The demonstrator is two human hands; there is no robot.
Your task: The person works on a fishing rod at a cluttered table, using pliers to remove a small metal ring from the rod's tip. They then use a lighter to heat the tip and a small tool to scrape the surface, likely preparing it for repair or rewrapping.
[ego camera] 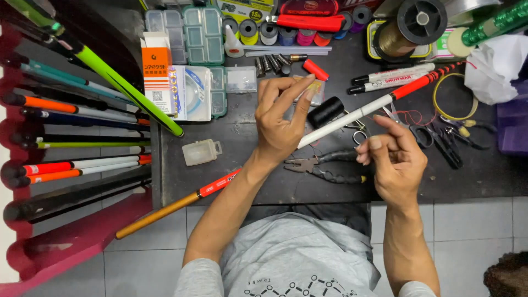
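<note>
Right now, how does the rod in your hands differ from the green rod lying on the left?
The rod in hand is white, red toward its far end and orange-gold at the near end; the green rod is bright green. The rod in hand crosses the dark table, with the left hand around it and the right hand beside it; the green rod lies untouched on the red rack. Both are long, slim and slanted.

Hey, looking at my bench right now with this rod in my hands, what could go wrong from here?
The long rod lies slanted across the cluttered bench, its red tip among markers and spools, so swinging it could sweep them off. The left hand seems to steady it only loosely while its fingers are raised, so it might slip. The pliers lie right under the right hand, and scissors beside it, so a quick move could catch them.
</note>
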